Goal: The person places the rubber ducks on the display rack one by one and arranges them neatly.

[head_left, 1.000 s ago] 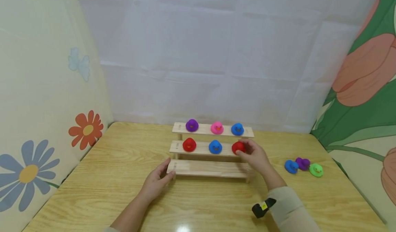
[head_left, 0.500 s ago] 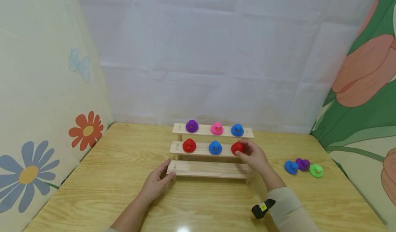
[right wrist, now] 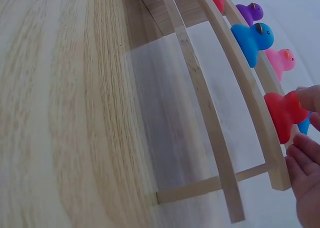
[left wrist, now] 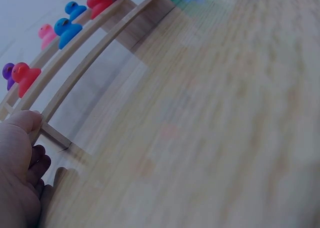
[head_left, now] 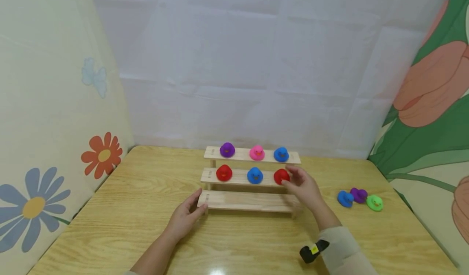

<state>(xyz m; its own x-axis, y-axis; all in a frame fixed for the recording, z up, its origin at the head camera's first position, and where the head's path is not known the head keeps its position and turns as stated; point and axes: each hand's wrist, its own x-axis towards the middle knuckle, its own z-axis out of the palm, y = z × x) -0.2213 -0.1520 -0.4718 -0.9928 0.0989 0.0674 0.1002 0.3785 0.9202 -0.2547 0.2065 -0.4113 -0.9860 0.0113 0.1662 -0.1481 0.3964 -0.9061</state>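
Observation:
A three-tier wooden stand point(head_left: 249, 201) stands on the table. My left hand point(head_left: 186, 216) grips the left end of its lowest tier; in the left wrist view the thumb lies at the tier's edge, with the other fingers curled below. A red rubber duck point(head_left: 281, 177) sits at the right end of the middle tier. Beside it is my right hand point(head_left: 305, 188), thumb and fingers spread apart around the duck's right side. Further left on that tier are a blue duck point(head_left: 255, 175) and another red duck point(head_left: 224, 172).
On the top tier sit a purple duck point(head_left: 227, 149), a pink duck point(head_left: 257, 153) and a blue duck point(head_left: 281, 154). To the right on the table point(head_left: 234, 246) lie a blue duck point(head_left: 345, 199), a purple duck point(head_left: 358, 195) and a green duck point(head_left: 375, 203). A white cloth point(head_left: 234, 63) hangs behind.
My right hand's fingers have loosened and drawn slightly right from the red duck, showing more of it. The duck has shifted slightly left. The left hand has stayed put.

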